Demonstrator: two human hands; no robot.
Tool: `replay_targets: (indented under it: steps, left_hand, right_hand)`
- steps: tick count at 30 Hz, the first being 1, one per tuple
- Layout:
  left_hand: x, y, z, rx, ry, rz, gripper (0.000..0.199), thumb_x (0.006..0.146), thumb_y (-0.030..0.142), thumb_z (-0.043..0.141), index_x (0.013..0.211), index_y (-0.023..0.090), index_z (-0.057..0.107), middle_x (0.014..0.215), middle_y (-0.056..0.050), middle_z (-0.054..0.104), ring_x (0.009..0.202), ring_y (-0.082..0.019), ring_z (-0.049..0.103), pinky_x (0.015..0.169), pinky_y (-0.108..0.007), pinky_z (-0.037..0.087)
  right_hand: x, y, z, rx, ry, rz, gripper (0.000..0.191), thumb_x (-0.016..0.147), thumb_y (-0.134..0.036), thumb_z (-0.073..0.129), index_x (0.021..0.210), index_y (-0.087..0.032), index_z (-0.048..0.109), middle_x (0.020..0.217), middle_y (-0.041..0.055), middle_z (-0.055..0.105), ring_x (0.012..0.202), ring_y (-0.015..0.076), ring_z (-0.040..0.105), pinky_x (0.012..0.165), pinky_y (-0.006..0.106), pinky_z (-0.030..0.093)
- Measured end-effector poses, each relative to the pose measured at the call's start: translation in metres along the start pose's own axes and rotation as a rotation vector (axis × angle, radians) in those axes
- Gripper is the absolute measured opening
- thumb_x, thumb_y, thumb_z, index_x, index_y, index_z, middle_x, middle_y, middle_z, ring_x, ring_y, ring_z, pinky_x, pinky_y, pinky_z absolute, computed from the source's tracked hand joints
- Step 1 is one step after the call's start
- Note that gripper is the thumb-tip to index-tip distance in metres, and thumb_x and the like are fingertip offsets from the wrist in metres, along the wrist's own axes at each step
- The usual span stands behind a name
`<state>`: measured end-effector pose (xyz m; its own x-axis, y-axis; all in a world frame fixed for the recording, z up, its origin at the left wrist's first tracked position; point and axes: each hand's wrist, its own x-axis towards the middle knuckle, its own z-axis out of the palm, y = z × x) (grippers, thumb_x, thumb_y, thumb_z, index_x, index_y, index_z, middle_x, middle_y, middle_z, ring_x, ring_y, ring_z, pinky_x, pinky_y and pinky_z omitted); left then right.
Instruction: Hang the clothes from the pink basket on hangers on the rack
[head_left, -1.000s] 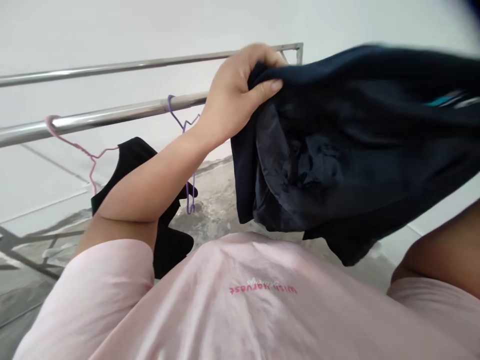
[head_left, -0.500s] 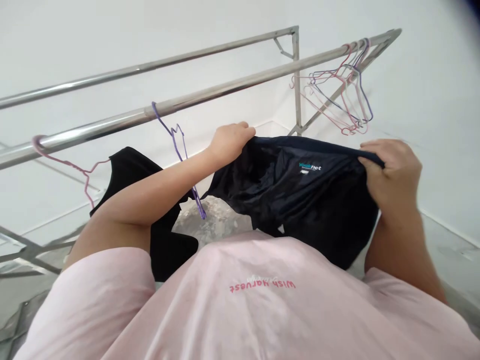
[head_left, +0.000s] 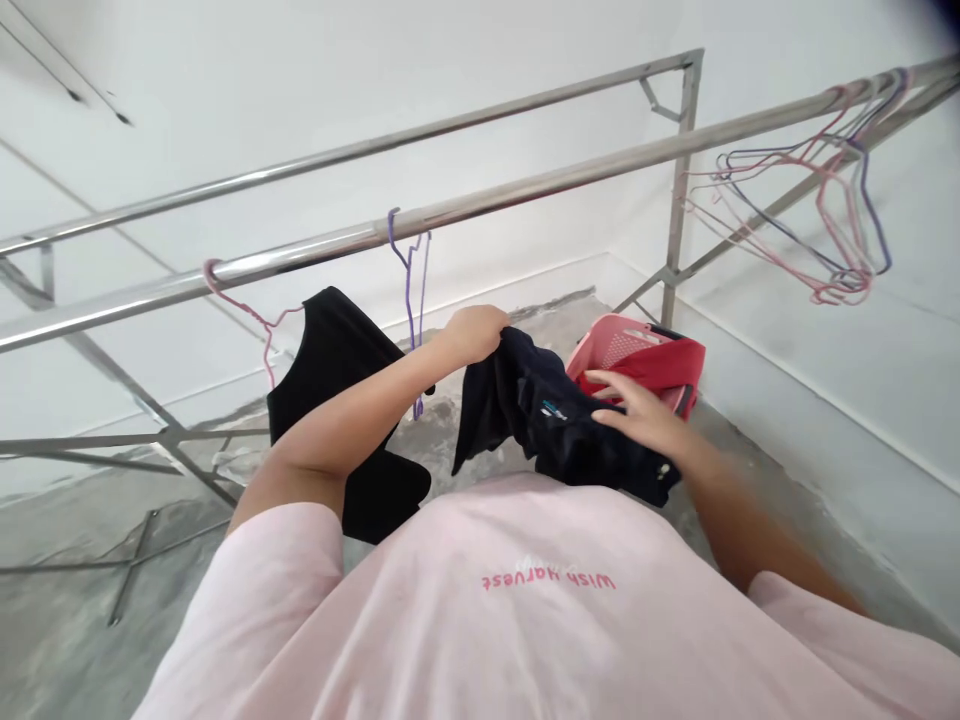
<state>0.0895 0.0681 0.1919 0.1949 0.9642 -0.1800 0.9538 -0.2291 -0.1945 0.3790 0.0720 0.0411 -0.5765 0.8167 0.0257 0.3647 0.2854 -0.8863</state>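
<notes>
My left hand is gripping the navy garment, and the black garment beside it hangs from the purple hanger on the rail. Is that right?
Not quite: in the head view, the black garment hangs from the pink hanger, not the purple one. Your left hand is indeed gripping the navy garment.

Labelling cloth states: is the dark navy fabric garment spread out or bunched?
Bunched: the dark navy fabric garment is gathered at the left hand and sags in uneven folds; the right hand is open.

This looks like laundry space (rack (head_left: 300, 257), hangers (head_left: 847, 282)).
</notes>
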Motion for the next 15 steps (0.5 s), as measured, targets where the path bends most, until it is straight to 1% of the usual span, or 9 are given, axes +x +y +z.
replay_targets:
  steps: [1, 2, 4, 6, 7, 9, 11, 13, 15]
  left_hand:
    - [-0.002, 0.002, 0.001, -0.010, 0.009, -0.005, 0.036, 0.091, 0.009, 0.043, 0.111, 0.015, 0.072, 0.120, -0.011, 0.073, 0.115, -0.025, 0.067, 0.091, -0.031, 0.053]
    - [-0.004, 0.006, 0.004, -0.015, 0.013, -0.005, 0.036, 0.091, 0.008, 0.042, 0.111, 0.014, 0.072, 0.119, -0.012, 0.073, 0.114, -0.026, 0.068, 0.091, -0.032, 0.054]
    - [-0.007, 0.013, 0.011, -0.018, 0.007, 0.000, 0.036, 0.091, 0.008, 0.041, 0.110, 0.011, 0.072, 0.117, -0.016, 0.073, 0.112, -0.029, 0.069, 0.088, -0.035, 0.055]
    - [-0.008, 0.018, 0.018, -0.028, -0.001, 0.006, 0.036, 0.090, 0.007, 0.041, 0.109, 0.009, 0.072, 0.112, -0.018, 0.073, 0.110, -0.031, 0.070, 0.084, -0.036, 0.055]
    - [-0.008, 0.020, 0.022, -0.034, 0.000, 0.007, 0.037, 0.090, 0.007, 0.040, 0.109, 0.008, 0.072, 0.111, -0.019, 0.073, 0.108, -0.032, 0.070, 0.083, -0.037, 0.056]
    - [-0.006, 0.020, 0.026, -0.041, 0.007, -0.003, 0.037, 0.089, 0.006, 0.039, 0.108, 0.008, 0.072, 0.108, -0.020, 0.073, 0.106, -0.034, 0.071, 0.080, -0.039, 0.056]
    - [-0.005, 0.019, 0.027, -0.050, 0.008, -0.023, 0.037, 0.089, 0.006, 0.039, 0.106, 0.008, 0.072, 0.106, -0.019, 0.073, 0.103, -0.034, 0.071, 0.079, -0.039, 0.055]
    - [-0.006, 0.016, 0.023, -0.067, 0.007, -0.058, 0.035, 0.089, 0.006, 0.041, 0.103, 0.010, 0.072, 0.105, -0.017, 0.073, 0.103, -0.032, 0.071, 0.079, -0.037, 0.055]
    - [-0.017, 0.011, 0.017, -0.110, 0.040, -0.061, 0.030, 0.088, 0.008, 0.046, 0.102, 0.013, 0.072, 0.108, -0.014, 0.073, 0.105, -0.030, 0.070, 0.082, -0.037, 0.054]
  right_hand:
    - [0.008, 0.004, 0.024, 0.046, -0.023, 0.016, 0.064, 0.081, -0.038, 0.069, 0.142, -0.028, 0.053, 0.140, 0.0116, 0.058, 0.117, 0.0291, 0.063, 0.098, 0.047, 0.054]
    - [0.015, 0.008, 0.048, 0.080, -0.034, 0.019, 0.064, 0.080, -0.038, 0.068, 0.141, -0.026, 0.052, 0.140, 0.0124, 0.058, 0.116, 0.0293, 0.064, 0.098, 0.049, 0.054]
    - [0.029, 0.017, 0.093, 0.133, 0.002, -0.006, 0.063, 0.078, -0.041, 0.071, 0.137, -0.024, 0.054, 0.135, 0.0138, 0.059, 0.115, 0.0305, 0.063, 0.101, 0.051, 0.052]
    - [0.043, 0.024, 0.126, 0.181, 0.104, -0.034, 0.056, 0.079, -0.044, 0.070, 0.129, -0.023, 0.058, 0.129, 0.0133, 0.062, 0.116, 0.0313, 0.062, 0.104, 0.051, 0.049]
    - [0.049, 0.027, 0.137, 0.194, 0.159, -0.047, 0.050, 0.080, -0.045, 0.069, 0.125, -0.024, 0.060, 0.126, 0.0126, 0.063, 0.117, 0.0316, 0.060, 0.106, 0.051, 0.047]
    - [0.061, 0.031, 0.149, 0.212, 0.241, -0.058, 0.038, 0.082, -0.044, 0.065, 0.115, -0.025, 0.064, 0.122, 0.0108, 0.065, 0.120, 0.0320, 0.058, 0.111, 0.052, 0.042]
    - [0.070, 0.032, 0.151, 0.251, 0.244, -0.040, 0.030, 0.084, -0.045, 0.062, 0.107, -0.027, 0.067, 0.120, 0.0086, 0.067, 0.122, 0.0311, 0.056, 0.114, 0.050, 0.039]
    - [0.073, 0.031, 0.148, 0.323, 0.184, -0.008, 0.028, 0.085, -0.048, 0.059, 0.101, -0.027, 0.067, 0.113, 0.0064, 0.069, 0.118, 0.0292, 0.058, 0.110, 0.047, 0.043]
    - [0.072, 0.027, 0.141, 0.453, 0.083, 0.025, 0.030, 0.083, -0.051, 0.061, 0.097, -0.026, 0.067, 0.105, 0.0046, 0.071, 0.111, 0.0271, 0.061, 0.104, 0.044, 0.047]
